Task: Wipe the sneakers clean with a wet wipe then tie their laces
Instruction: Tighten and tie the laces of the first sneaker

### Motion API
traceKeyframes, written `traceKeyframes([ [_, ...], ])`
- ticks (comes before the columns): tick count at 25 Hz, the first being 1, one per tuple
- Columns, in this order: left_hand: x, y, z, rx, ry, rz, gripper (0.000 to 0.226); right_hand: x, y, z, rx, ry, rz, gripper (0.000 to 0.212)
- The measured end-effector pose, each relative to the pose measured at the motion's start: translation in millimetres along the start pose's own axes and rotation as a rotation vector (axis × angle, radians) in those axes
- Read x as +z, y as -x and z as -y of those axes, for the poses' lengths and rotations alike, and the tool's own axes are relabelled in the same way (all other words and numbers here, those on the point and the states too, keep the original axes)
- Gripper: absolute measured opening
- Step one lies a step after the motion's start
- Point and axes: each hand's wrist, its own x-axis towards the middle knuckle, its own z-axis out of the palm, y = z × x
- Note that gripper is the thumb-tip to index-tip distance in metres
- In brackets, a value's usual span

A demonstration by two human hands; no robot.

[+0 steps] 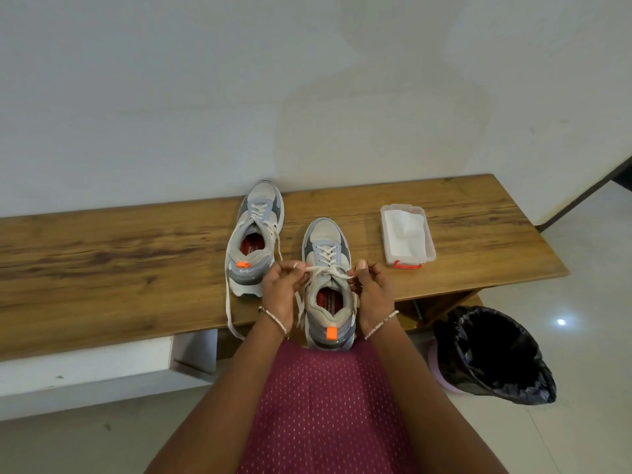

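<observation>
Two grey and white sneakers with orange heel tabs stand on a wooden bench (119,254), toes toward the wall. The right sneaker (329,285) sits at the bench's front edge, right in front of me. My left hand (282,289) pinches one end of its white lace (328,271) on the left side. My right hand (372,285) pinches the other end on the right, and the lace runs taut across the tongue between them. The left sneaker (254,237) stands farther back with its laces loose, one end trailing over the bench edge.
A clear plastic box of white wipes (407,234) with a red latch lies to the right of the sneakers. On the tiled floor at the right stands a bin lined with a black bag (496,357). A white wall rises behind the bench.
</observation>
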Motion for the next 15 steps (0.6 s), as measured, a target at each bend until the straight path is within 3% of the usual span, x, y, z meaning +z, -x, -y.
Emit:
traceKeyframes([
  [2, -9.5, 10.8, -1.4, 0.055, -0.348, 0.012, 0.035, -11.5, 15.6, 12.0, -0.051, 0.298, 0.019, 0.011],
  [4, -12.3, 22.1, 6.5, -0.033, -0.554, 0.046, 0.047, -22.1, 36.9, 19.4, -0.046, 0.576, 0.025, 0.026],
  [7, -4.0, 34.1, 24.1, -0.163, -0.515, 0.101, 0.047, -21.2, 64.6, 17.5, 0.082, 0.64, 0.091, 0.025],
  [9, 3.9, 38.1, 26.9, -0.131, -0.514, 0.069, 0.034, -12.5, 71.6, 14.4, 0.136, 0.576, 0.078, 0.021],
  [15, 21.0, 25.7, 7.9, -0.067, -0.446, 0.084, 0.024, 8.2, 37.8, 31.0, 0.111, 0.64, 0.068, 0.034],
])
